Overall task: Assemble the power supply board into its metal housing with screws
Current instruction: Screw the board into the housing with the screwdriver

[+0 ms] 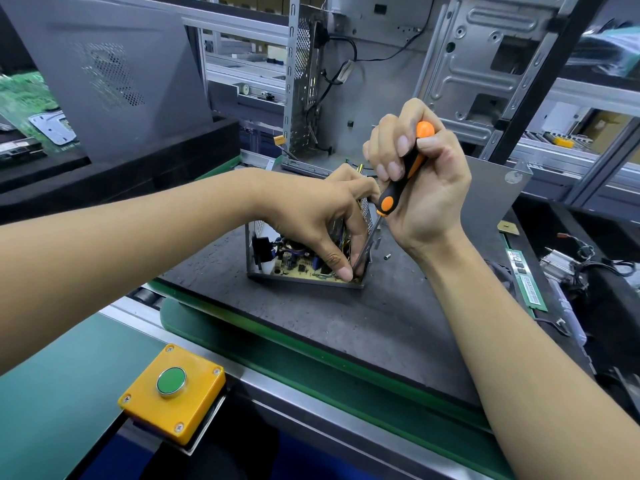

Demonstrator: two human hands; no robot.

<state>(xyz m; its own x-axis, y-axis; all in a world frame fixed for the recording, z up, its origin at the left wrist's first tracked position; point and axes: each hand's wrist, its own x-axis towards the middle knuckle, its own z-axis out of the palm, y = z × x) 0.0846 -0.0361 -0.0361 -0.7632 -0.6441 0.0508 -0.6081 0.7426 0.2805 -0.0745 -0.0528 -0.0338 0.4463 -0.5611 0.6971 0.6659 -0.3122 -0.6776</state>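
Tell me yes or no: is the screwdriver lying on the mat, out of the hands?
No: the right hand grips the screwdriver by its orange-and-black handle, its shaft angled down into the metal housing.

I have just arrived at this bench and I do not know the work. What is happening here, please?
A person is screwing a power supply board into its metal housing. The right hand grips an orange and black screwdriver, whose shaft points down into the housing's near right corner. The left hand reaches inside, fingertips at the screwdriver tip. One loose screw lies on the dark mat beside the housing.
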